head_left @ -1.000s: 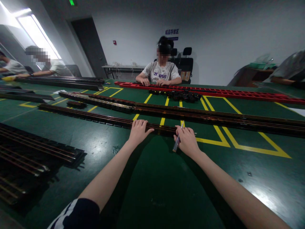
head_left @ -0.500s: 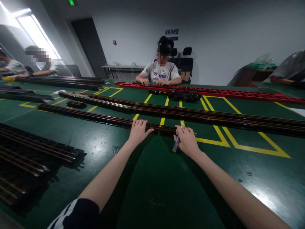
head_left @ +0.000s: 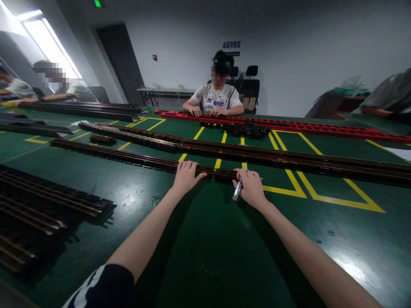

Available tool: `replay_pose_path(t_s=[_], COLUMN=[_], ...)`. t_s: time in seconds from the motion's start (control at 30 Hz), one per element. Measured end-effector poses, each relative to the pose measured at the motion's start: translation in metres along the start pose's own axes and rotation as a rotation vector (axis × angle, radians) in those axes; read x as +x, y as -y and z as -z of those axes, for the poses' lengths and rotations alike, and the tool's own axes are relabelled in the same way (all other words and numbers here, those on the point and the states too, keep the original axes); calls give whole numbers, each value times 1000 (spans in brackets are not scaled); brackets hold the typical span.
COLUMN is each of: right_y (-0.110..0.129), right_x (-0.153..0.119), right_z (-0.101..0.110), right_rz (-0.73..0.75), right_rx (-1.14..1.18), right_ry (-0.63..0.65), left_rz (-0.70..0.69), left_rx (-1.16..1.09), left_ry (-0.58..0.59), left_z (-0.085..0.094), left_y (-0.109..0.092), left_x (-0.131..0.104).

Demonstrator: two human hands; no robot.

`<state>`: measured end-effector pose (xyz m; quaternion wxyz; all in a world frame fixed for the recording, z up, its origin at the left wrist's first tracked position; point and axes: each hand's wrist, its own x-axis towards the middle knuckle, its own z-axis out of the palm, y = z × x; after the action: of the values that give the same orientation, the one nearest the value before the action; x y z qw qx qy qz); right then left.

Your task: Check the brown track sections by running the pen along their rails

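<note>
A long, narrow black rail (head_left: pixel 141 161) with copper-coloured strips lies across the table in front of me. My left hand (head_left: pixel 186 176) grips it, fingers curled over its far edge and thumb stretched along the near side. Near the rail's right end is my right hand (head_left: pixel 249 187), closed around a slim silver pen-shaped tool (head_left: pixel 238 190) whose pointed tip sticks up past the index finger. The fingertips of that hand also rest at the rail; their exact contact is hidden. Just beyond lies a longer bundle of similar strips (head_left: pixel 276 161).
More black rails (head_left: pixel 58 194) lie at the left. Across the green table (head_left: pixel 212 256) with yellow tape, a person (head_left: pixel 221 96) handles red ladder-like frames (head_left: pixel 289 125) beside a black pile of parts (head_left: pixel 247 129). Other people sit at far left and right.
My right hand has shifted slightly left along the rail, and the silver tool has tilted a little in it. My left hand stays on the rail.
</note>
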<state>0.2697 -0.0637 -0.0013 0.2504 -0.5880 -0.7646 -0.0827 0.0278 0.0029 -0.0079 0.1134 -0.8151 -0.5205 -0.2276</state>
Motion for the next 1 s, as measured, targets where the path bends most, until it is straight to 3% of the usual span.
replay_pose_path(t_s=[0.17,0.37,0.5,0.73,1.0], right_y=[-8,-20,-12,19,38], right_x=[2,-8,-24,-40,-39], right_z=[-3,5,11,10,8], right_rz=[-43,13,80,135,266], right_rx=[35,-41,-103,-71,51], right_ry=[-31,-27,-42,-24,66], left_rz=[29,34,18,-2,35], left_rx=[18,-39,-56,-40,23], left_ry=[34,48,96,168,222], left_z=[7,15,25,40,53], left_y=[-9,-25,-25,1,51], left_x=[2,-7,-21,-38,-51])
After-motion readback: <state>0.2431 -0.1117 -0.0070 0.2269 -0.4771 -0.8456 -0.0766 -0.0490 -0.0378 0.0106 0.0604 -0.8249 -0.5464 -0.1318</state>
